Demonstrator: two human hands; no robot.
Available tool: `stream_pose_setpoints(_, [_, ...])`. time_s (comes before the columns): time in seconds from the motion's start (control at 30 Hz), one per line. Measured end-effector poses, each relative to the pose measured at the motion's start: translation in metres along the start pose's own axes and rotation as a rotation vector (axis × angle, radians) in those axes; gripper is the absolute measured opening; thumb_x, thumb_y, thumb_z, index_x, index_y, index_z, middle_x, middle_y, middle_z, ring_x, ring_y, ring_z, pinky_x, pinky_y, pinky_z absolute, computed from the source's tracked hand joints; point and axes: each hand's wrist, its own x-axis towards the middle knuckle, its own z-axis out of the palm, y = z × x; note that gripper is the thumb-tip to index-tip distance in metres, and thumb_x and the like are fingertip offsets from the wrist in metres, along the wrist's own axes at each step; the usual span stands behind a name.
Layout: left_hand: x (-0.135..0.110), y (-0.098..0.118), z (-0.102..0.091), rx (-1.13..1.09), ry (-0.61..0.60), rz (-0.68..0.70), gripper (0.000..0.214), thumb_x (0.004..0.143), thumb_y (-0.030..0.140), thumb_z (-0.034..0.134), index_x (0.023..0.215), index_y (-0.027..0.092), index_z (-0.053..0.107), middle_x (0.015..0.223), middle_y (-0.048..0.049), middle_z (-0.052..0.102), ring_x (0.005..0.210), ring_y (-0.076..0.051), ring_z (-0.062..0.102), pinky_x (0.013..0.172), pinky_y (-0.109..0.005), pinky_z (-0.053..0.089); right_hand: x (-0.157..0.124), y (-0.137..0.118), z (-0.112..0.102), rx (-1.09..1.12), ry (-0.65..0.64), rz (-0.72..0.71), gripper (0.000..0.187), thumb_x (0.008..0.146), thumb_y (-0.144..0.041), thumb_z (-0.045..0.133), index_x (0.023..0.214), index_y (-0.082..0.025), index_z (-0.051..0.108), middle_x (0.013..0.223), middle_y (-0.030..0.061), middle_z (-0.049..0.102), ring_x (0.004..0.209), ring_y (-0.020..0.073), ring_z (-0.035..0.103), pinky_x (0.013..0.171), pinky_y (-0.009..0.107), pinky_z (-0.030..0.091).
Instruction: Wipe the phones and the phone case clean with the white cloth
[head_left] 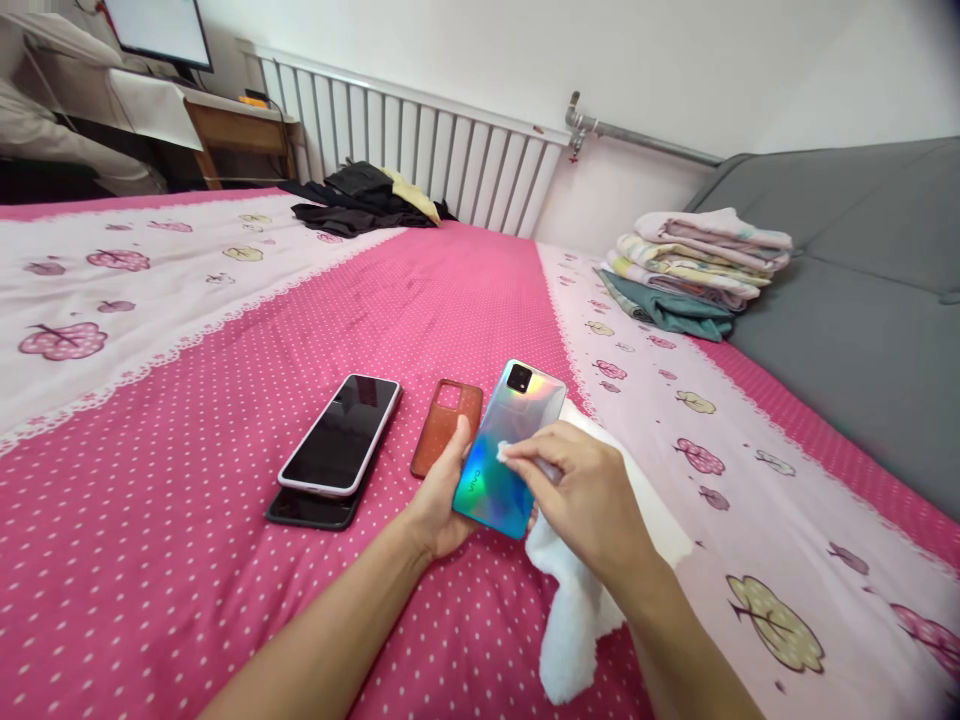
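Observation:
My left hand (pixel 442 500) is wrapped round a shiny blue-silver smartphone (pixel 491 440), back side up, with its camera block at the far end. Pinched between the thumb and fingers of my right hand (pixel 577 480) is a white cloth (pixel 574 620), its tip touching the phone's back. The rest of that cloth hangs below my right hand and spreads onto the bed. Just beyond my left thumb lies a reddish-brown phone case (pixel 435 440). Further left, a phone with a pale rim (pixel 341 435) rests on top of another dark phone (pixel 315 508).
A pink dotted bedspread (pixel 187 520) lies under everything. Folded fabrics (pixel 690 270) are stacked at the right by a grey headboard (pixel 847 290). Dark clothes (pixel 364 200) lie at the far edge before a white radiator (pixel 420 130). A desk with a monitor (pixel 161 35) stands at far left.

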Motion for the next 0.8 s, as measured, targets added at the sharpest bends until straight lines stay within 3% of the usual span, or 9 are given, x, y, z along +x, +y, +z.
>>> stream_pose_setpoints(0.1, [-0.001, -0.002, 0.000, 0.005, 0.047, 0.004, 0.059, 0.090, 0.054, 0.031, 0.085, 0.008, 0.066, 0.068, -0.0096, 0.068, 0.058, -0.015, 0.064, 0.063, -0.026, 0.049, -0.004, -0.007, 0.005, 0.035, -0.092, -0.082, 0.016, 0.081, -0.015, 0.058, 0.084, -0.022, 0.072, 0.076, 0.0012, 0.064, 0.071, 0.0130, 0.061, 0.066, 0.025, 0.048])
stream_pose_setpoints(0.2, [-0.001, -0.007, -0.001, 0.025, 0.078, -0.014, 0.054, 0.086, 0.055, 0.039, 0.068, 0.011, 0.063, 0.059, -0.0066, 0.065, 0.052, -0.013, 0.061, 0.056, -0.023, 0.047, -0.005, -0.010, 0.011, 0.059, -0.034, -0.122, 0.016, 0.083, -0.015, 0.056, 0.085, -0.020, 0.071, 0.076, 0.0019, 0.063, 0.071, 0.0128, 0.060, 0.067, 0.024, 0.049])
stream_pose_setpoints(0.4, [-0.001, -0.012, 0.001, 0.110, -0.018, -0.017, 0.054, 0.088, 0.054, 0.036, 0.099, 0.010, 0.066, 0.073, -0.0089, 0.070, 0.057, -0.015, 0.064, 0.060, -0.024, 0.047, 0.001, 0.000, 0.010, -0.038, 0.288, -0.053, 0.016, 0.084, -0.018, 0.055, 0.088, -0.022, 0.070, 0.079, 0.0026, 0.065, 0.072, 0.0143, 0.061, 0.067, 0.027, 0.050])
stream_pose_setpoints(0.5, [-0.001, -0.012, 0.002, 0.152, -0.035, -0.054, 0.057, 0.088, 0.055, 0.033, 0.107, 0.011, 0.063, 0.083, -0.0116, 0.071, 0.064, -0.019, 0.066, 0.061, -0.027, 0.050, 0.005, 0.008, 0.006, -0.098, 0.386, -0.030, 0.015, 0.083, -0.020, 0.056, 0.086, -0.020, 0.070, 0.078, 0.0033, 0.066, 0.071, 0.0148, 0.060, 0.067, 0.028, 0.050])
stream_pose_setpoints(0.67, [-0.001, -0.009, 0.000, 0.123, -0.011, -0.065, 0.064, 0.087, 0.059, 0.029, 0.114, 0.010, 0.059, 0.085, -0.0142, 0.071, 0.067, -0.022, 0.067, 0.065, -0.034, 0.052, 0.006, 0.013, 0.002, -0.149, 0.364, 0.011, 0.015, 0.083, -0.020, 0.055, 0.084, -0.021, 0.070, 0.078, 0.0029, 0.066, 0.069, 0.0153, 0.060, 0.065, 0.029, 0.049])
stream_pose_setpoints(0.8, [-0.001, -0.002, -0.002, 0.078, -0.081, -0.034, 0.072, 0.086, 0.063, 0.023, 0.117, 0.006, 0.057, 0.088, -0.0186, 0.069, 0.068, -0.025, 0.067, 0.065, -0.038, 0.052, 0.005, 0.014, 0.001, -0.168, 0.285, 0.068, 0.015, 0.082, -0.021, 0.055, 0.080, -0.021, 0.070, 0.075, 0.0024, 0.065, 0.066, 0.0149, 0.060, 0.062, 0.029, 0.048])
